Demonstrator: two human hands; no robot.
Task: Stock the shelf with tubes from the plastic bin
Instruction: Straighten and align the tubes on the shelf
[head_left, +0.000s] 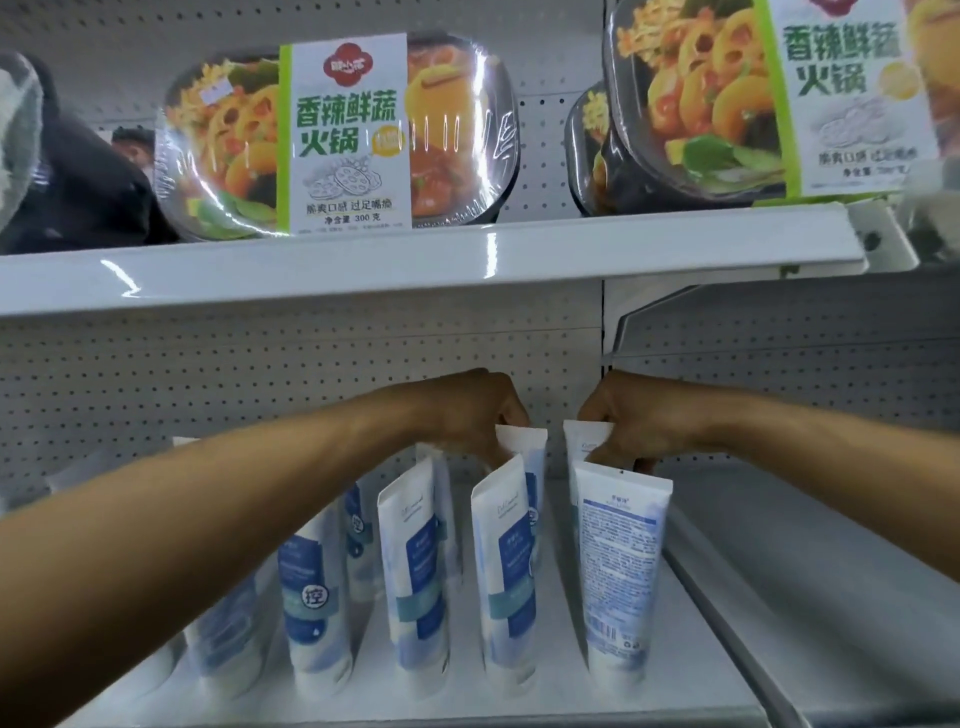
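Observation:
Several white-and-blue tubes stand cap-down in rows on the white lower shelf (561, 691). My left hand (467, 410) pinches the crimped top of a back-row tube (527, 447). My right hand (634, 415) grips the top of another back-row tube (582, 447) at the right. In front of them stand a front tube (506, 577) and a front-right tube (618, 571) with its printed back facing me. Further tubes (415, 577) fill the left rows, partly hidden by my left forearm. The plastic bin is out of view.
The upper shelf (415, 270) hangs close above my hands and carries wrapped hot-pot meal boxes (343, 135). A perforated back panel (208, 389) stands behind the tubes. A neighbouring shelf bay (831, 571) adjoins on the right.

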